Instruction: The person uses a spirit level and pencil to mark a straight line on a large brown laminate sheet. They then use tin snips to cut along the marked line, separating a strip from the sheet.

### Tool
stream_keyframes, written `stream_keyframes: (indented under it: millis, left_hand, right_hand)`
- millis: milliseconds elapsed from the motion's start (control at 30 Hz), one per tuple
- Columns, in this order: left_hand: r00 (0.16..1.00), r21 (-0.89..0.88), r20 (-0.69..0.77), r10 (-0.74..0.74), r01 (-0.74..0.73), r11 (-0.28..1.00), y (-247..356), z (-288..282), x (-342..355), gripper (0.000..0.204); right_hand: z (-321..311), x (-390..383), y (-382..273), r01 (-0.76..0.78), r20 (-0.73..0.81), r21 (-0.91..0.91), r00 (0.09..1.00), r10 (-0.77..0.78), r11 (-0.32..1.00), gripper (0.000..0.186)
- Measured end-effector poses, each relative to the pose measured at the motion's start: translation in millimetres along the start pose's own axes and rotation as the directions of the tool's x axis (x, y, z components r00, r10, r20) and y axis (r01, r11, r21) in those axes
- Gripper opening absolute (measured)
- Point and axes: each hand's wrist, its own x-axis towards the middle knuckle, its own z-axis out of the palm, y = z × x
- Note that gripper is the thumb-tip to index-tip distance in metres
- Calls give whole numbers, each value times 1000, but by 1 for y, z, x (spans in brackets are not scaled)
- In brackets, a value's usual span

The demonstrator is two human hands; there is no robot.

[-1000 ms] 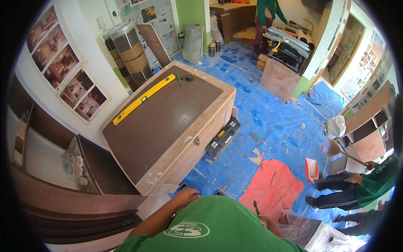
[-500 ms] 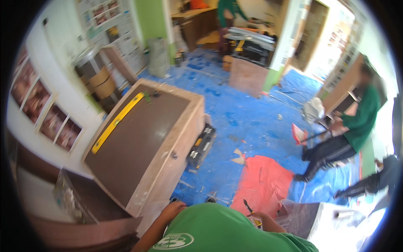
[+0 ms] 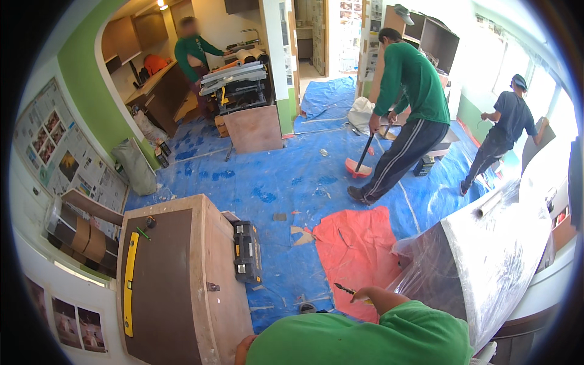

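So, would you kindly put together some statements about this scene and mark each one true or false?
1. The person's right hand holds a tool with a dark tip. True.
2. The yellow level lies on the floor. False: it lies on the brown top of the wooden box.
3. A black toolbox sits beside the wooden box. True.
4. The red sheet is left of the black toolbox. False: it is to the right.
5. A co-worker in striped trousers holds a long-handled red dustpan. True.
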Motion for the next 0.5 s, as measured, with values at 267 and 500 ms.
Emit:
stream_keyframes:
  millis: [267, 500]
  left_hand:
    - [1000, -1, 20, 17, -17, 1000, 33, -10, 6, 48]
    - [977, 21, 183, 105, -110, 994, 108, -22, 51, 52]
  right_hand:
    - [7, 2, 6, 46, -3, -68, 999, -46, 997, 90]
    - [12, 55, 15, 92, -21, -41, 995, -93, 995, 81]
